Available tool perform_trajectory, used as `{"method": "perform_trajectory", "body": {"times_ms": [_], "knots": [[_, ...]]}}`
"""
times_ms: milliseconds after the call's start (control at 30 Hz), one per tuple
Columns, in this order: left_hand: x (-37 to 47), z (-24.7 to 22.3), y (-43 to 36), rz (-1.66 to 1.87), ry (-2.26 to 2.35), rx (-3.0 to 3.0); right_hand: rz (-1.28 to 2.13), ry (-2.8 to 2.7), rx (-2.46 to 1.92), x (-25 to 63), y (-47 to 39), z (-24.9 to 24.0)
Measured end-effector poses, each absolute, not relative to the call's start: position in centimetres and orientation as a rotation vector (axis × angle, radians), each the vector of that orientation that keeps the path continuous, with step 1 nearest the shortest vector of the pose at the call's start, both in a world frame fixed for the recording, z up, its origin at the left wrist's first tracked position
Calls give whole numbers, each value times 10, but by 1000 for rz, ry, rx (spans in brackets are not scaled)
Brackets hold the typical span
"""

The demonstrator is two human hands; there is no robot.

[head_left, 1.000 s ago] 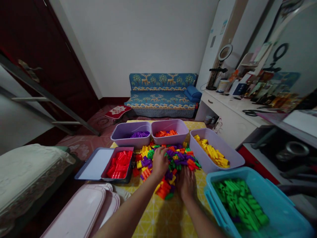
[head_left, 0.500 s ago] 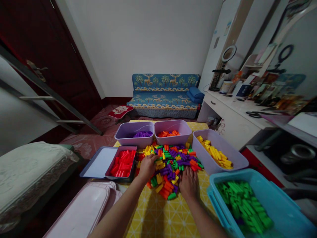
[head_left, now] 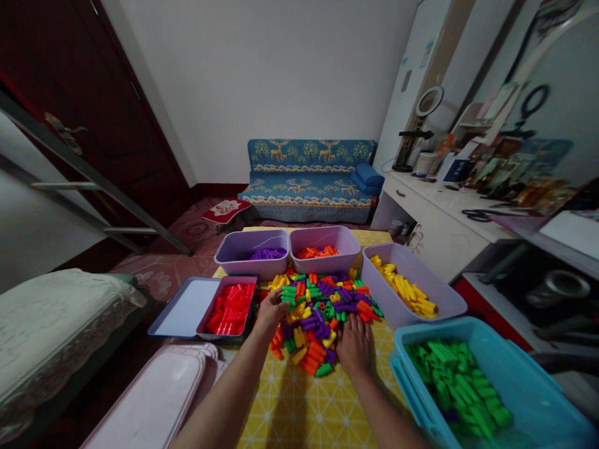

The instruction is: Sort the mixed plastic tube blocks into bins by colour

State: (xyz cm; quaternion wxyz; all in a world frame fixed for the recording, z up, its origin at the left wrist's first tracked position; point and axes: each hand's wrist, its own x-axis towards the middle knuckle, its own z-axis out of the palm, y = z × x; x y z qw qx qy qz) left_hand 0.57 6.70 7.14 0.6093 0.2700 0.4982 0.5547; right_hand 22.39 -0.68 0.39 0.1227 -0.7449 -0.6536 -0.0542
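A mixed pile of plastic building pieces (head_left: 322,305) in green, purple, orange, yellow and red lies in the middle of the table. At the pile's left side, my left hand (head_left: 270,312) has its thumb and fingers around some green plastic pieces (head_left: 289,295). My right hand (head_left: 356,342) rests palm down against the pile's right front edge, fingers stretched out and holding nothing. Orange pieces (head_left: 367,310) lie just beyond its fingertips. Forward of both hands, some orange and green pieces spread onto the yellow patterned tablecloth (head_left: 318,415).
Lilac bins hold purple pieces (head_left: 267,254), orange pieces (head_left: 318,252) and yellow pieces (head_left: 407,290). Red pieces (head_left: 231,308) fill a lidded case at left. A blue tub (head_left: 528,368) at right contains green pieces. Pale lids (head_left: 150,399) lie front left.
My left hand has drawn back leftward from over the pile, and green pieces now show at its fingers. My right hand stays in nearly the same place. The view has shifted slightly.
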Motion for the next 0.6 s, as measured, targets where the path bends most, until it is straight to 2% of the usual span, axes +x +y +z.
{"method": "perform_trajectory", "body": {"times_ms": [200,467,600], "knots": [[9,69,69,1263,1030,567,-140,-1886,-2164,224,-7,5],[14,62,72,1407,1271,620,-103,-1845,-2175,222,-8,9],[35,74,70,1364,1228,699,-92,-1853,-2169,223,-7,5]]}}
